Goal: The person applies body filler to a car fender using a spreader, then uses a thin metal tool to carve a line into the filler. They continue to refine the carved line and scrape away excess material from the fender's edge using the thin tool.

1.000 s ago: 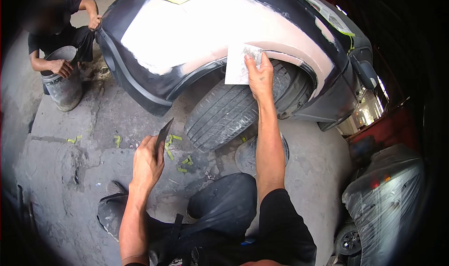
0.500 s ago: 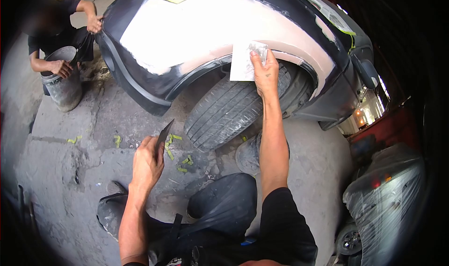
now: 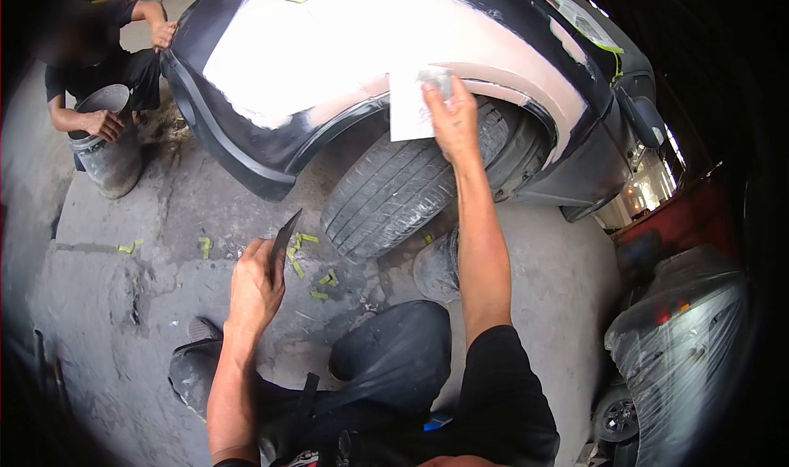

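White, flat, rectangular sheet is sitting just in front of the lower edge of the wheel arch, overlapping it in view; whether the 2 are touching, cannot tell. Right hand is gripping the sheet by its right side, closed narrow, thumb lying across the grey-smeared face, fingers mostly hidden. Behind and above, a dark car fender with a broad white and pale pink coated area is curving over a black, grooved rubber tyre. Left hand is holding 1 thin, dark, pointed flat blade in a closed grip, tip angling up and right, well apart from the fender. Small yellow-green tape scraps are lying on the cracked grey concrete floor, several of them near the blade. Farther out, upper left, 1 other person in dark clothing is crouching, 1 hand resting at the rim of a grey, smeared cylindrical bucket, the other at the dark front edge of the car. Lower right, a vehicle wrapped in clear, wrinkled plastic is standing, red light showing through.
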The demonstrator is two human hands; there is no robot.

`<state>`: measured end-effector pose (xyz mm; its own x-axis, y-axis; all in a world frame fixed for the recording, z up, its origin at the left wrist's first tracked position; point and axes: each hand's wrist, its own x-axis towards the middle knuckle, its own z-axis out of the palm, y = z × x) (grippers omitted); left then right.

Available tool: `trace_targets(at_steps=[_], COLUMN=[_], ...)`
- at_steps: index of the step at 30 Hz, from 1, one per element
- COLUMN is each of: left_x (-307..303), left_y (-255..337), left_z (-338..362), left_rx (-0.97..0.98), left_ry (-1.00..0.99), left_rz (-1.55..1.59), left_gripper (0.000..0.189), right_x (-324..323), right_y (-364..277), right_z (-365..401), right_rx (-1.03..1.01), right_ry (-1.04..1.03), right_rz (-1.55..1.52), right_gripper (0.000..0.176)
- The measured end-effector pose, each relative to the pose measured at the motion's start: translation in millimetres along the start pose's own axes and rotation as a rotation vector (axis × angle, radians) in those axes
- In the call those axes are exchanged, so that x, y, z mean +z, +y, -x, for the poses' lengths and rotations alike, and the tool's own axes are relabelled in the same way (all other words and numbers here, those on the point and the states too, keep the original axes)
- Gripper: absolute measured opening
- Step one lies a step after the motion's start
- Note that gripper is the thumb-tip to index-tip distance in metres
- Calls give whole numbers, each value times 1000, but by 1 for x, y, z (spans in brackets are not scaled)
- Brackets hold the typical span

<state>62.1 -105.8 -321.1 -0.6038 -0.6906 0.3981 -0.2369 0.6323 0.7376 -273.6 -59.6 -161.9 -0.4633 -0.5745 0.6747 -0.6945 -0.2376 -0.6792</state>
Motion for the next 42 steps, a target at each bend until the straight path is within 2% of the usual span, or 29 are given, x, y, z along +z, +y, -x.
trace_targets(at_steps=[1, 2, 5, 6, 9, 10, 13, 17, 19, 21, 24, 25, 27, 31, 33, 35, 39, 42], left_x=[0, 0, 2, 2, 0, -1, 1, -1, 1, 3, 2, 2, 3, 2, 1, 1, 1, 2], left_y=[1, 2, -1, 1, 3, 2, 1, 5, 0, -1, -1, -1, 0, -4, -4, -3, -3, -1], left_z=[1, 2, 1, 2, 2, 2, 2, 1, 1, 2, 3, 3, 4, 5, 4, 3, 6, 4], left_rx=[8, 15, 9, 4, 0, 12, 12, 14, 39, 51, 31, 28, 41, 30, 26, 39, -9, 13], left_ry=[11, 23, 13, 9, 12, 16, 13, 11, 35, 30, 25, 24, 15, 25, 25, 21, 12, 36], left_rz=[1, 4, 5, 12, 17, 10, 14, 26, 18, 1, -12, -4, 3, -7, -2, 13, -18, 31], left_gripper=[20, 20, 19, 19, 20, 20, 20, 20, 20, 20, 20, 20, 20, 20, 21, 21, 20, 18], right_x=[-1, 2, 20, 15, 7, 12, 24, 15, 30, 22, 20, 34, 35, 21, 33, 40, 33, 37], right_y=[0, 1, 5, 5, 2, 2, -9, -2, 1, -2, 6, 11, 12, 1, 3, 0, -8, -5], right_z=[-2, -1, 7, 5, 1, 2, 10, 7, 13, 8, 7, 11, 13, 11, 14, 19, 16, 18], right_rx=[92, 85, -199, -137, 86, 79, -177, 58, -150, -145, 70, -52, -181, 67, -67, -141, -25, -132], right_ry=[-10, -7, 23, -42, -30, -19, -20, -50, -7, -77, -52, -8, -82, -25, 23, -35, -3, -22], right_rz=[-121, -142, 228, 193, -118, -113, 234, 36, 164, 176, -59, 17, 227, -20, 45, 219, -14, 215], right_gripper=[25, 24, 17, 17, 23, 23, 20, 25, 25, 23, 23, 19, 16, 18, 16, 17, 19, 18])
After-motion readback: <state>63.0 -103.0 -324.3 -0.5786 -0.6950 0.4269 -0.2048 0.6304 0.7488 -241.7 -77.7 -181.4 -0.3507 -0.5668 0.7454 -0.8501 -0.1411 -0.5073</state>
